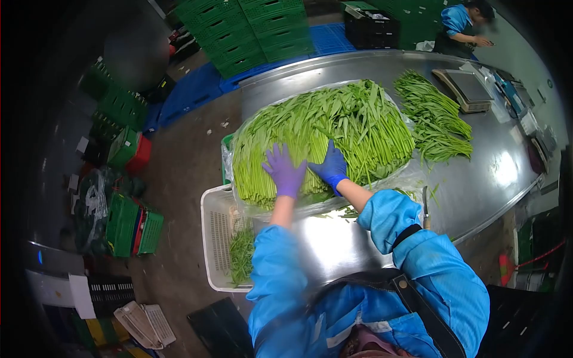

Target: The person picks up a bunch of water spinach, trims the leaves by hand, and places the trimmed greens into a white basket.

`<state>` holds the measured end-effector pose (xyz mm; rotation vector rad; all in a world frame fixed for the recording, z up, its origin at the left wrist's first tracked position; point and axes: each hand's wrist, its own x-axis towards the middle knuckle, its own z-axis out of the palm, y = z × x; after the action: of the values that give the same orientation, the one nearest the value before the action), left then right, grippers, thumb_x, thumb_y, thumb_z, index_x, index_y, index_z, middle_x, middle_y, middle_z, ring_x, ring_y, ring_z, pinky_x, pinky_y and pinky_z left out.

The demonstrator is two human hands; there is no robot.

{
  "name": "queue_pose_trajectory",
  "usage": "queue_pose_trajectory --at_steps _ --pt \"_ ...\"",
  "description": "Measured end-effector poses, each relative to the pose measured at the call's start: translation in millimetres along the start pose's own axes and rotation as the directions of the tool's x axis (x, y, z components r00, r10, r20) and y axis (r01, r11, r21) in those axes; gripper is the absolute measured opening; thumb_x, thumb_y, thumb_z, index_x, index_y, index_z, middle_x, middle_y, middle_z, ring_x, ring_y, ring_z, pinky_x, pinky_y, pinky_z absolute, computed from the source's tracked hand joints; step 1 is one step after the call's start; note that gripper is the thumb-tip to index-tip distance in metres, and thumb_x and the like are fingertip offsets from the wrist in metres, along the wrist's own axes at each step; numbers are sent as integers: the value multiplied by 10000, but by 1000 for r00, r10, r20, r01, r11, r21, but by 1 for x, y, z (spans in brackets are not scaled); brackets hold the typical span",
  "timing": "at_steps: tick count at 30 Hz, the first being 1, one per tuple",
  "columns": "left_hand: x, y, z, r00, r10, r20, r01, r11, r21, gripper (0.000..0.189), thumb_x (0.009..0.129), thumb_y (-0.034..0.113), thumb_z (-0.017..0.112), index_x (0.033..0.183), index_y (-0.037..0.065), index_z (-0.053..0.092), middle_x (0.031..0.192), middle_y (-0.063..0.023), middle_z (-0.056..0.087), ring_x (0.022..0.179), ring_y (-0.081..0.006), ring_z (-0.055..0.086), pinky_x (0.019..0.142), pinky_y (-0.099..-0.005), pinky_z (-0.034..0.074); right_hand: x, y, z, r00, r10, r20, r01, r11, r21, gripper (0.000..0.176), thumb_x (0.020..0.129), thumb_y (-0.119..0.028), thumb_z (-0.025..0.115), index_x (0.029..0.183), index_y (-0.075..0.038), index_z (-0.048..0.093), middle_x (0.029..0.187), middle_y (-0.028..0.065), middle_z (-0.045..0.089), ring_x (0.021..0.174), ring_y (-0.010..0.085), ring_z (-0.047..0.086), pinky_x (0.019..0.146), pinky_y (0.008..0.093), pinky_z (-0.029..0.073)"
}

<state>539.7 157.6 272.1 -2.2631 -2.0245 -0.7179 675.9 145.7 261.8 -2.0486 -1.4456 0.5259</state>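
A large heap of long-stemmed leafy greens (370, 137) lies on clear plastic sheeting (412, 176) on the steel table. My left hand (285, 171), in a purple glove, rests on the stems with its fingers spread. Just to its right, my right hand (330, 166) in a blue glove also presses on the stems, its thumb stretched toward the left hand and its fingers extended. Neither hand is wrapped round a bunch. Loose bundles of the same greens (433, 119) lie on the table to the right of the heap.
A knife (425, 209) lies near my right forearm. A white basket (210, 238) with green trimmings stands at the lower left. A weighing scale (468, 86) sits at the table's far right. Green crates (253, 36) are stacked behind; a co-worker (462, 30) stands at the upper right.
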Motion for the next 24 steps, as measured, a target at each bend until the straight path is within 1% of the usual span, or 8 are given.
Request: queue_pose_trajectory --at_steps 2,5,9,11,14,18,21,24 --pt "1 -7 2 999 -29 30 30 999 -22 790 674 467 636 1316 93 368 1410 -141 260 1302 -381 178 1017 -593 103 3 10 -3 997 -72 40 74 996 -40 1016 601 -390 726 1365 -12 172 1149 271 468 1025 387 500 864 424 427" --pt "0 -11 -3 997 -37 63 40 998 -53 788 669 451 635 1315 86 370 1413 -116 265 1301 -377 184 1020 -587 110 11 17 -16 989 -75 128 76 997 -3 1004 604 -347 720 1362 1 160 1152 278 471 996 385 525 846 416 440" --pt "0 -10 -4 999 -19 30 21 999 -40 745 685 451 618 1282 64 398 1381 -121 314 1280 -384 213 1000 -611 154 17 17 -13 991 -57 124 51 997 52 994 605 -303 716 1359 12 149 1157 285 467 996 387 528 853 411 439" --pt "0 -7 -4 999 -30 33 30 999 13 740 688 444 623 1282 66 395 1377 -122 317 1281 -382 215 999 -607 164 14 9 -8 993 -59 101 54 997 53 1001 614 -341 712 1364 6 147 1179 286 450 1043 391 500 870 416 429" --pt "0 -4 -7 998 -44 46 42 999 30 738 692 437 625 1287 70 390 1383 -110 314 1279 -376 221 1002 -600 169 6 -6 -10 991 74 108 -72 997 -16 1074 615 -483 704 1380 -10 117 1220 272 420 1102 374 465 894 413 416" --pt "1 -8 -8 995 -53 81 53 999 6 733 696 437 623 1288 72 392 1385 -96 316 1280 -367 228 1003 -590 177 -6 -11 -24 991 17 132 -1 993 -117 1106 597 -482 726 1383 -15 103 1232 273 411 1119 370 455 894 408 417" --pt "3 -12 -4 998 -61 29 61 998 5 736 643 432 641 1265 105 423 1383 -63 338 1269 -346 268 993 -561 214 3 -4 -19 992 -4 122 22 989 -143 1102 583 -410 744 1387 -29 95 1210 264 441 1076 366 495 866 403 437" --pt "4 -18 0 997 -69 23 69 997 -34 731 644 427 641 1267 112 425 1376 -59 351 1267 -343 276 998 -555 211 14 13 -24 994 -34 105 35 999 -8 1049 558 -279 734 1377 -44 122 1121 241 517 942 366 571 807 408 468"
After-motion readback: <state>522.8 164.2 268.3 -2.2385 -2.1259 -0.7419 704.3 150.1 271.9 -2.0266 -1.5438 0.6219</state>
